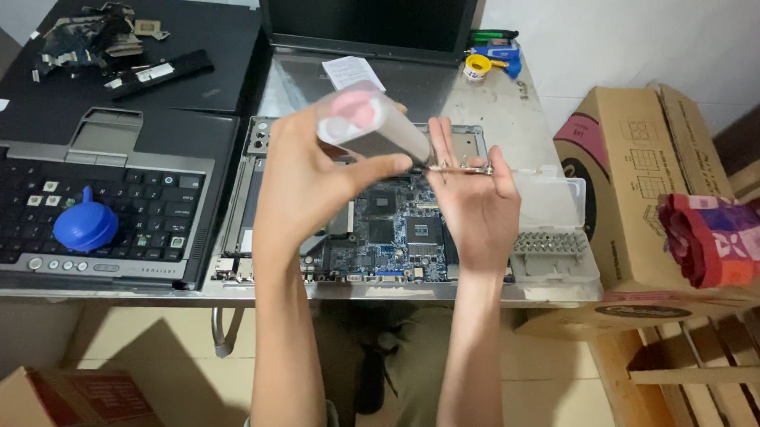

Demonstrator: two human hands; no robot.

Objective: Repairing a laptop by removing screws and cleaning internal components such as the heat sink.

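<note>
Above the middle of the counter (pixel 501 108), both hands are raised over an opened laptop chassis whose bare motherboard (pixel 388 226) lies face up. The left hand (pixel 301 181) is closed around a clear plastic tube with a pink end (pixel 362 124), thumb across its lower side, holding it tilted so the narrow tip points toward the other hand. The right hand (pixel 473 196) is turned palm-up with its fingers pinching a small thin metal part (pixel 462 167), which sits right at the tip of the tube; whether the two touch cannot be told.

To the right of the motherboard, just beside the right hand, a translucent plastic case (pixel 552 224) lies open on the counter with rows of small bits in its lower half. Further right stands a cardboard box (pixel 642 180) with a red patterned cloth (pixel 716 238) draped over its edge. On the left lies another laptop (pixel 94 203), keyboard up, with a blue rubber blower (pixel 85 226) resting on its keys, and behind it a closed black laptop (pixel 163 46) carrying loose parts. At the back an open laptop screen (pixel 366 19) stands upright, with a white paper slip (pixel 351 71) before it and a small yellow roll (pixel 478 67) near it.
</note>
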